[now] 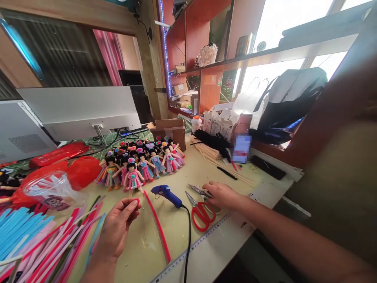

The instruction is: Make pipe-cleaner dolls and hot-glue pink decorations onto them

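My left hand (118,230) is raised over the table, its fingertips pinched on one end of a red pipe cleaner (159,230) that trails toward me across the tabletop. My right hand (221,194) rests palm down on the table to the right, fingers curled beside small metal snips (198,190). Red-handled scissors (200,214) lie just in front of that hand. A blue glue gun (167,195) lies between my hands, its black cord running toward me.
Several small yarn dolls (141,163) stand in rows behind the glue gun. Pink, red and blue pipe cleaners (38,243) are heaped at left with a clear plastic cup (50,190). A monitor (79,112), a cardboard box (172,131), wooden sticks (218,163) and a steel ruler (203,239) also show.
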Tool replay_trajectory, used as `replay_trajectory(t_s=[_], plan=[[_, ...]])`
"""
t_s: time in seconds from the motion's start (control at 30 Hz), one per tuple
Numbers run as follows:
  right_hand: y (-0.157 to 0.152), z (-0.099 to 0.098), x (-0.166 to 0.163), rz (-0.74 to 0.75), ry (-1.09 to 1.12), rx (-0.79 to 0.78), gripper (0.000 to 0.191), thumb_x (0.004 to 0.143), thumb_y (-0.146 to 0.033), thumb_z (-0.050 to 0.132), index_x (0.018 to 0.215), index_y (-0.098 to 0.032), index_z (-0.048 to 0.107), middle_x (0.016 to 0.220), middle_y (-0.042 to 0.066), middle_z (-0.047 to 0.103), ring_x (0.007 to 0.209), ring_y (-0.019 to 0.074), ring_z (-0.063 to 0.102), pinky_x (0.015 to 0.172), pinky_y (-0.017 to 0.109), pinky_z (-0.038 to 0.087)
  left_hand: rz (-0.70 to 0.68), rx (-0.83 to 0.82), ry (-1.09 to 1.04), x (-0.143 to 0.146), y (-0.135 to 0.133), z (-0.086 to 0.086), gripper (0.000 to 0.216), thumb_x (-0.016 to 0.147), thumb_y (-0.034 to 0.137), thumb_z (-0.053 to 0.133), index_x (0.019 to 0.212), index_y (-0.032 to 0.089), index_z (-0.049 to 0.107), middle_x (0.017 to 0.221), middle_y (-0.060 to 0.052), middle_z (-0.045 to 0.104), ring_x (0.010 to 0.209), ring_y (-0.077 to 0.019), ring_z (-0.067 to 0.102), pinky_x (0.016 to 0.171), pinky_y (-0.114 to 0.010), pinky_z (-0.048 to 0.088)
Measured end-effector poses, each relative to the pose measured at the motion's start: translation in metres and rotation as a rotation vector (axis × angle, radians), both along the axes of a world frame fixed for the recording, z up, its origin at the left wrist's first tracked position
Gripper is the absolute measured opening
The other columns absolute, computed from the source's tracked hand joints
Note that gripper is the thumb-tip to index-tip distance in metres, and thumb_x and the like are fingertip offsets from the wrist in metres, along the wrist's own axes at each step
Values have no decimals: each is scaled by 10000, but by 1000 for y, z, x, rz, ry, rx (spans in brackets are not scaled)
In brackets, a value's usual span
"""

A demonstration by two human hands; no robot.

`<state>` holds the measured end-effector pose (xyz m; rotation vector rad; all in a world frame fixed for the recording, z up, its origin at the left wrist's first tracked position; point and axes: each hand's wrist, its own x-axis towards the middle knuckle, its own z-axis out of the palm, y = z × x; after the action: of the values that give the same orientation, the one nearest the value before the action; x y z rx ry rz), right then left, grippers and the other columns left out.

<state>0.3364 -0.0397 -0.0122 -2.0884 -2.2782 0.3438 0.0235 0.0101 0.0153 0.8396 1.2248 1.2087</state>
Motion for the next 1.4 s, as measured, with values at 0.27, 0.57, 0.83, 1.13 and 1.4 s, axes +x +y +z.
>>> replay_trajectory(t_s=[0.27, 0.57, 0.83, 1.13, 1.4], plan=[[-8, 10, -10, -64, -111, 49, 288, 770, -107, 519, 1036, -155, 617, 1065, 153, 628, 855, 257, 637, 649, 300, 401, 2, 54, 9, -1, -3, 3, 365, 375, 291, 858, 660, 179, 659, 640, 0, 662, 615, -106, 575, 548, -183, 491], [4, 10, 9, -171, 555, 448, 349, 756, -200, 603, 1104, -178, 626, 966, 70, 591, 881, 192, 589, 790, 314, 483, -15, 39, -47, -1, -2, 0, 401, 358, 275, 883, 676, 169, 664, 614, 15, 662, 591, -84, 570, 556, -163, 487], [-36, 27, -63, -84, 1479, -341, 615, 698, -537, 742, 1177, -203, 547, 668, -40, 569, 430, 83, 485, 386, 206, 325, -75, 63, -160, 1, -6, -13, 390, 457, 299, 874, 738, 147, 650, 638, 6, 666, 547, -60, 562, 559, -175, 452], [-25, 7, -108, 195, 1134, -288, 540, 816, -476, 657, 1285, -253, 510, 796, -32, 491, 665, 106, 453, 624, 235, 438, -117, 49, -224, -2, -10, -12, 318, 529, 308, 853, 720, 150, 654, 670, -18, 684, 566, -76, 568, 578, -205, 421], [-23, 15, -123, 184, 862, -109, 541, 759, -458, 684, 1242, -254, 551, 723, -34, 503, 652, 142, 449, 585, 243, 386, -149, 43, -269, 0, -13, -9, 343, 497, 305, 866, 701, 156, 634, 682, -7, 674, 638, -107, 616, 627, -229, 408]])
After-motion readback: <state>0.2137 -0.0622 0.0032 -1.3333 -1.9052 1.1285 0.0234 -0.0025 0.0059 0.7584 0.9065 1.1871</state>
